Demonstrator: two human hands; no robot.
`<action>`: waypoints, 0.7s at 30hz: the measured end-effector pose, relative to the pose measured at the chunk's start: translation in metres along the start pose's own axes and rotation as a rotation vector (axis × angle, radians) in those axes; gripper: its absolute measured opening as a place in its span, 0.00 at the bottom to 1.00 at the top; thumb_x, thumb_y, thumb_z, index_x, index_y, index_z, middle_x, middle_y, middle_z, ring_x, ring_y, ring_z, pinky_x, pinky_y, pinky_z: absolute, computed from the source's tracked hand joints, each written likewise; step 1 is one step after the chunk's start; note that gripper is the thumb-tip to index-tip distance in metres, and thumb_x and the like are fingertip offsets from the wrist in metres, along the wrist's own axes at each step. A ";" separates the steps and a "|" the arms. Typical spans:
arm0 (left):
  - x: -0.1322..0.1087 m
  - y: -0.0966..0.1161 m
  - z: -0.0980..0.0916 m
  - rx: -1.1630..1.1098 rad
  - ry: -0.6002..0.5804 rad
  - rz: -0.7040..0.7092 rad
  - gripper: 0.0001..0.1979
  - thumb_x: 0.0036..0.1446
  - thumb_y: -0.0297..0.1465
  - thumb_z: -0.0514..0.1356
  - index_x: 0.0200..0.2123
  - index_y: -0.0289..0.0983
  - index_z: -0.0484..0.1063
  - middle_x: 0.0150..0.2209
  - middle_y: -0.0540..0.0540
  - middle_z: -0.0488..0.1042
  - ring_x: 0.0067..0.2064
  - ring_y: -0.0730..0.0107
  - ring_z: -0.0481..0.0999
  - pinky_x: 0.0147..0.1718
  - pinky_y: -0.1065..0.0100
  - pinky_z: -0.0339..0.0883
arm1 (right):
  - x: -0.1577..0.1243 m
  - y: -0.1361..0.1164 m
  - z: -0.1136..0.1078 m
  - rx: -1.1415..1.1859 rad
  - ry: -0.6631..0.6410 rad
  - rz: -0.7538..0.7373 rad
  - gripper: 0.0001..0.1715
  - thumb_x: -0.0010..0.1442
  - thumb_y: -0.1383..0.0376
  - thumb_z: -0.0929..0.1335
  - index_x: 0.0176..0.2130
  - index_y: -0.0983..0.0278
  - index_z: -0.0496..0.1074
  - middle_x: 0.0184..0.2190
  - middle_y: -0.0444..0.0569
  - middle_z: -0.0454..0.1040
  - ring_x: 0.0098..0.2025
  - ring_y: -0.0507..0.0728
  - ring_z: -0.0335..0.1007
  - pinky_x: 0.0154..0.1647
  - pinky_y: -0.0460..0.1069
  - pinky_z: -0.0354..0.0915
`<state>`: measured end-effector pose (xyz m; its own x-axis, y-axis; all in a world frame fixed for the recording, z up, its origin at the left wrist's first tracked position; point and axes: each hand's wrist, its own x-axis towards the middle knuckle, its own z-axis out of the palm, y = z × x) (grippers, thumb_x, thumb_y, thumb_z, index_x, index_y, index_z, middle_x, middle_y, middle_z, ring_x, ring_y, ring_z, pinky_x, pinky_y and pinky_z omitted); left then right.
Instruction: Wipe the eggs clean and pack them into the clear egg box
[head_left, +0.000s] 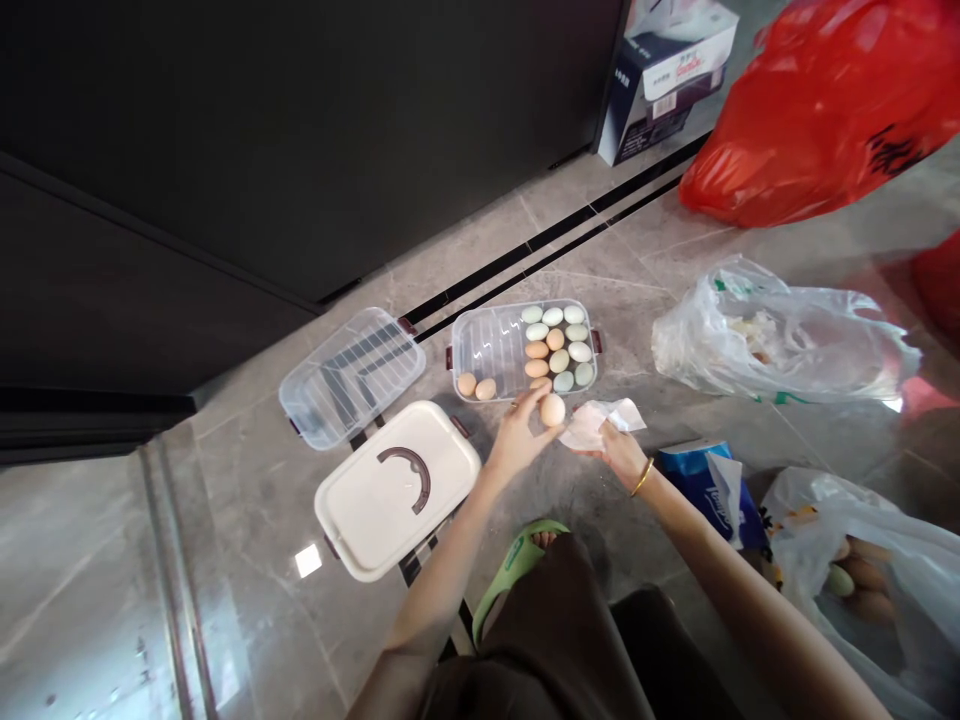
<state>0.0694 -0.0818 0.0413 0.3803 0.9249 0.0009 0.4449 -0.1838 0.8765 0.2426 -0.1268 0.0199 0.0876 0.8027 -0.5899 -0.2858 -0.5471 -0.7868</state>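
Observation:
My left hand grips a pale brown egg between thumb and fingers, just off the near edge of a clear egg tray. Pinched in my right hand is a crumpled white tissue, close beside the egg. Rows of pale green, white and brown eggs fill the tray's right part. Two brown eggs lie in its near left corner, and ribbed bare plastic shows between the groups.
Left of the tray are another clear tray and a cream lid with a brown handle. To the right lie a plastic bag, a blue tissue pack and a bag of eggs. A red bag and box stand behind.

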 end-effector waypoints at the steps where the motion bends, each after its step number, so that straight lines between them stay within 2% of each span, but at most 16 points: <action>1: 0.002 -0.002 -0.007 -0.024 -0.006 0.000 0.36 0.51 0.29 0.67 0.63 0.41 0.59 0.55 0.40 0.71 0.56 0.58 0.71 0.57 0.54 0.64 | -0.003 -0.003 0.006 0.081 -0.026 0.061 0.15 0.52 0.56 0.66 0.39 0.59 0.73 0.41 0.53 0.77 0.38 0.62 0.75 0.36 0.59 0.75; 3: 0.005 -0.001 -0.014 -0.066 -0.072 0.021 0.44 0.51 0.28 0.67 0.67 0.42 0.49 0.54 0.40 0.72 0.55 0.60 0.72 0.57 0.55 0.64 | -0.007 -0.011 0.015 0.237 -0.068 0.106 0.16 0.51 0.54 0.68 0.39 0.58 0.73 0.43 0.51 0.77 0.41 0.61 0.75 0.39 0.56 0.75; 5: 0.005 0.005 -0.014 -0.066 -0.159 0.059 0.45 0.53 0.27 0.65 0.69 0.44 0.44 0.54 0.41 0.72 0.56 0.61 0.71 0.56 0.56 0.64 | -0.009 -0.021 0.019 0.312 -0.093 0.089 0.20 0.53 0.49 0.67 0.40 0.59 0.72 0.42 0.51 0.77 0.43 0.61 0.75 0.39 0.55 0.74; 7: 0.004 0.012 -0.008 -0.013 -0.214 0.104 0.43 0.55 0.28 0.64 0.69 0.45 0.45 0.55 0.42 0.72 0.58 0.61 0.69 0.57 0.56 0.64 | -0.008 -0.030 0.019 0.357 -0.108 0.114 0.29 0.57 0.41 0.61 0.42 0.60 0.73 0.40 0.53 0.78 0.41 0.61 0.75 0.37 0.56 0.74; 9: 0.003 0.018 -0.001 0.055 -0.208 0.163 0.40 0.55 0.29 0.64 0.68 0.46 0.49 0.55 0.44 0.72 0.60 0.59 0.66 0.59 0.54 0.61 | -0.009 -0.034 0.018 0.442 -0.116 0.175 0.34 0.61 0.40 0.55 0.43 0.61 0.73 0.39 0.53 0.78 0.39 0.61 0.76 0.35 0.56 0.74; 12: 0.001 0.020 0.012 0.082 -0.133 0.182 0.39 0.53 0.31 0.66 0.66 0.43 0.54 0.59 0.41 0.68 0.65 0.56 0.58 0.65 0.49 0.49 | -0.012 -0.036 0.018 0.609 -0.135 0.230 0.21 0.64 0.53 0.58 0.42 0.61 0.73 0.39 0.48 0.78 0.36 0.56 0.75 0.37 0.53 0.73; 14: -0.002 0.018 0.022 -0.001 -0.110 0.101 0.46 0.48 0.36 0.69 0.67 0.40 0.52 0.66 0.37 0.57 0.69 0.51 0.50 0.66 0.46 0.42 | -0.015 -0.035 0.019 0.653 -0.143 0.225 0.16 0.62 0.59 0.61 0.39 0.62 0.74 0.34 0.46 0.78 0.32 0.53 0.74 0.37 0.50 0.73; 16: -0.005 0.016 0.032 -0.181 -0.125 -0.029 0.49 0.48 0.44 0.68 0.68 0.37 0.50 0.70 0.36 0.48 0.70 0.48 0.44 0.67 0.46 0.38 | -0.018 -0.035 0.020 0.668 -0.128 0.194 0.14 0.62 0.60 0.62 0.37 0.63 0.74 0.29 0.45 0.77 0.27 0.52 0.71 0.33 0.48 0.73; 17: -0.007 0.015 0.037 -0.301 -0.125 -0.101 0.45 0.52 0.49 0.63 0.67 0.37 0.52 0.70 0.36 0.48 0.70 0.49 0.45 0.67 0.47 0.39 | -0.020 -0.035 0.020 0.681 -0.116 0.181 0.13 0.62 0.60 0.62 0.36 0.62 0.73 0.27 0.44 0.76 0.25 0.51 0.70 0.30 0.47 0.72; 19: -0.010 0.013 0.045 -0.539 -0.110 -0.242 0.35 0.61 0.53 0.49 0.63 0.37 0.62 0.67 0.40 0.56 0.69 0.54 0.52 0.68 0.52 0.42 | -0.021 -0.036 0.019 0.718 -0.105 0.196 0.11 0.61 0.61 0.63 0.35 0.62 0.73 0.26 0.44 0.75 0.23 0.50 0.68 0.26 0.45 0.70; 20: -0.010 0.013 0.047 -0.636 -0.099 -0.304 0.33 0.63 0.53 0.44 0.60 0.38 0.67 0.65 0.42 0.61 0.68 0.56 0.55 0.68 0.54 0.44 | -0.022 -0.036 0.019 0.741 -0.105 0.226 0.10 0.61 0.62 0.63 0.34 0.62 0.72 0.25 0.44 0.75 0.23 0.50 0.68 0.24 0.44 0.69; 21: -0.010 0.013 0.050 -0.715 -0.092 -0.353 0.31 0.64 0.52 0.44 0.58 0.39 0.69 0.63 0.44 0.64 0.67 0.57 0.57 0.68 0.55 0.45 | -0.023 -0.037 0.019 0.761 -0.108 0.264 0.10 0.61 0.62 0.63 0.32 0.63 0.71 0.24 0.44 0.74 0.22 0.49 0.67 0.22 0.43 0.67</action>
<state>0.1113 -0.1100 0.0284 0.3930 0.8517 -0.3466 -0.0642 0.4014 0.9136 0.2333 -0.1204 0.0655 -0.1553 0.7095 -0.6874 -0.8582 -0.4416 -0.2618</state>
